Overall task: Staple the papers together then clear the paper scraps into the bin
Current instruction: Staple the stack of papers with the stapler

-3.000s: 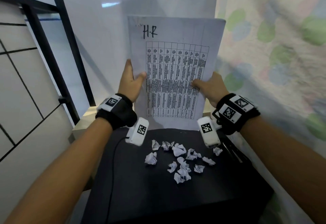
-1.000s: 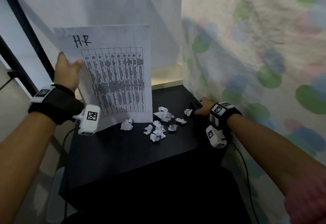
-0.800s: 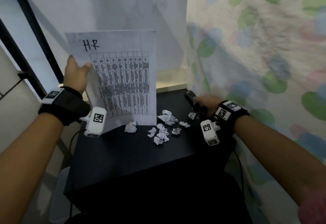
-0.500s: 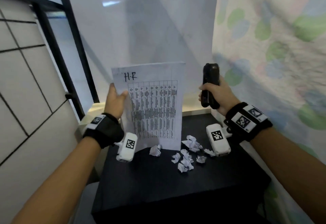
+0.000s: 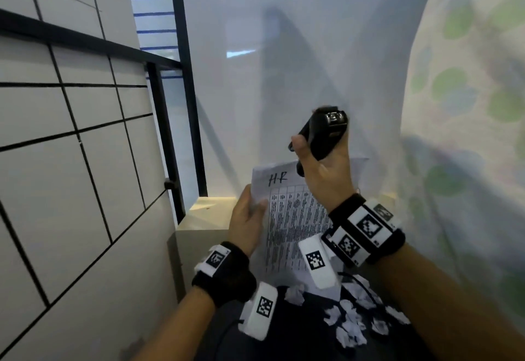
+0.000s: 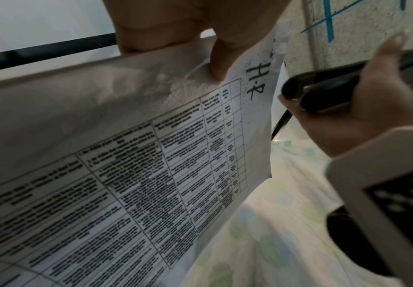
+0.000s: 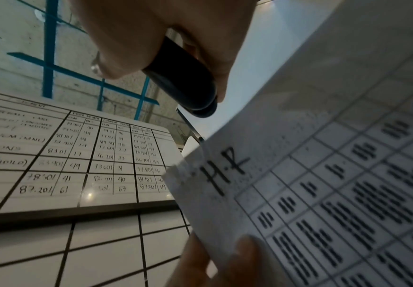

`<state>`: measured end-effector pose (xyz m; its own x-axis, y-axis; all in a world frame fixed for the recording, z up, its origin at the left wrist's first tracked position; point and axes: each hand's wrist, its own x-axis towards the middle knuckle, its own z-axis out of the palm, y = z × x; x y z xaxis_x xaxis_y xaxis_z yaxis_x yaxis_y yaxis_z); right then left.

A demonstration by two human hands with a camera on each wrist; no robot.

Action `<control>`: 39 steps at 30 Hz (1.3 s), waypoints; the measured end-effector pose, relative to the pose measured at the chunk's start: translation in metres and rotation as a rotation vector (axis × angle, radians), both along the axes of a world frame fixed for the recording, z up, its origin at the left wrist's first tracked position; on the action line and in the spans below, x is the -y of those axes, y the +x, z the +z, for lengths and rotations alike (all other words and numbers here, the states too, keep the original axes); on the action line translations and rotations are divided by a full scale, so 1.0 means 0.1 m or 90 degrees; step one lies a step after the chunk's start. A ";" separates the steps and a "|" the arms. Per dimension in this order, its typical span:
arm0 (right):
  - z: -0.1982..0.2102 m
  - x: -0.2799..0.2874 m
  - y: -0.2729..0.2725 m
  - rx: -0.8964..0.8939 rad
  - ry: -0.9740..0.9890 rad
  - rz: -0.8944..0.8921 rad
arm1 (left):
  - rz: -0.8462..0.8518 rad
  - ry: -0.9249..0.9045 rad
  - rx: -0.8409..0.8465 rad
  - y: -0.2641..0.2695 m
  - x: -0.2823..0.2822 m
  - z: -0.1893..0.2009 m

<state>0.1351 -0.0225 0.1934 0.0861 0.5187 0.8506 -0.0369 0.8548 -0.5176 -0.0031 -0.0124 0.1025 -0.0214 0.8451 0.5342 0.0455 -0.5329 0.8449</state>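
White papers (image 5: 287,218) printed with a table and marked "H.R" stand upright over the black table (image 5: 298,340). My left hand (image 5: 247,218) pinches their left edge near the top, thumb on the front; the same papers (image 6: 151,155) fill the left wrist view and the papers (image 7: 323,174) show in the right wrist view. My right hand (image 5: 324,170) grips a black stapler (image 5: 321,136) raised just above the papers' top edge; the stapler (image 6: 323,91) sits right of the "H.R" corner, and the stapler (image 7: 183,85) points at that corner. Several crumpled paper scraps (image 5: 358,323) lie on the table.
A white tiled wall (image 5: 71,175) and a black metal frame (image 5: 184,90) stand at the left. A dotted curtain (image 5: 468,133) hangs at the right. A beige ledge (image 5: 204,218) sits behind the table. A whiteboard with handwritten numbers (image 7: 77,155) shows in the right wrist view.
My right hand left the papers, picked the stapler up off the table's right side and lifted it to the papers' top edge. My left hand kept holding the papers upright.
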 end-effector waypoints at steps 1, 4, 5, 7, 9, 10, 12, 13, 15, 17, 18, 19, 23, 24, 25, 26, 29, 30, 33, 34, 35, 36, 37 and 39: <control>-0.04 -0.03 -0.04 0.005 0.005 0.006 | -0.012 0.015 0.002 0.00 0.01 -0.02; -0.12 -0.10 -0.10 0.026 0.008 -0.002 | -0.036 0.047 -0.004 -0.03 -0.01 -0.07; -0.13 -0.11 -0.11 0.030 0.010 -0.006 | -0.035 0.044 -0.007 -0.03 -0.02 -0.08; -0.14 -0.12 -0.14 0.046 0.007 -0.015 | -0.022 0.043 -0.008 -0.03 -0.06 -0.10; -0.13 -0.12 -0.20 0.068 -0.011 -0.030 | -0.012 0.053 -0.016 -0.02 -0.07 -0.08; -0.13 -0.12 -0.23 0.071 -0.021 -0.035 | -0.007 0.066 -0.025 -0.01 -0.07 -0.08; -0.12 -0.10 -0.31 0.059 -0.033 -0.040 | 0.005 0.080 -0.039 -0.01 -0.06 -0.09; -0.11 -0.08 -0.35 0.049 -0.035 -0.038 | 0.014 0.079 -0.046 0.00 -0.06 -0.09; -0.08 -0.03 -0.41 0.029 -0.042 -0.024 | 0.033 0.080 -0.057 -0.01 -0.06 -0.11; -0.05 0.01 -0.45 0.006 -0.065 -0.006 | 0.052 0.084 -0.070 -0.02 -0.09 -0.15; -0.05 0.02 -0.46 -0.005 -0.079 0.004 | 0.059 0.090 -0.079 -0.02 -0.10 -0.16; -0.04 0.03 -0.47 -0.014 -0.090 0.010 | 0.068 0.098 -0.087 -0.03 -0.11 -0.18; -0.03 0.03 -0.51 -0.036 -0.107 -0.012 | 0.099 0.128 -0.120 -0.05 -0.11 -0.20; -0.03 0.01 -0.52 -0.042 -0.111 -0.021 | 0.096 0.130 -0.129 -0.05 -0.10 -0.20; -0.03 0.00 -0.53 -0.049 -0.115 -0.030 | 0.091 0.132 -0.133 -0.05 -0.10 -0.20; -0.03 -0.02 -0.53 -0.055 -0.118 -0.041 | 0.088 0.131 -0.138 -0.05 -0.11 -0.20; -0.04 -0.04 -0.55 -0.057 -0.118 -0.083 | 0.080 0.128 -0.149 -0.06 -0.10 -0.18; -0.03 -0.04 -0.56 -0.055 -0.121 -0.090 | 0.077 0.125 -0.150 -0.06 -0.08 -0.18; -0.01 -0.06 -0.55 -0.057 -0.147 -0.056 | 0.084 0.108 -0.136 -0.07 -0.11 -0.18; -0.01 -0.07 -0.54 -0.062 -0.158 -0.023 | 0.087 0.099 -0.131 -0.07 -0.12 -0.18; 0.00 -0.06 -0.53 -0.069 -0.168 0.009 | 0.090 0.090 -0.128 -0.08 -0.13 -0.17; 0.00 -0.07 -0.51 -0.078 -0.177 0.032 | 0.091 0.081 -0.127 -0.09 -0.14 -0.16; -0.01 -0.07 -0.49 -0.089 -0.181 0.046 | 0.091 0.073 -0.127 -0.09 -0.14 -0.15; -0.02 -0.06 -0.46 -0.098 -0.172 0.045 | 0.079 0.068 -0.124 -0.08 -0.14 -0.14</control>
<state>0.0896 -0.0161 0.1916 0.1585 0.7334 0.6611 -0.1875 0.6797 -0.7091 -0.0114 0.0012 0.0889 -0.0096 0.7806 0.6249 0.2720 -0.5994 0.7528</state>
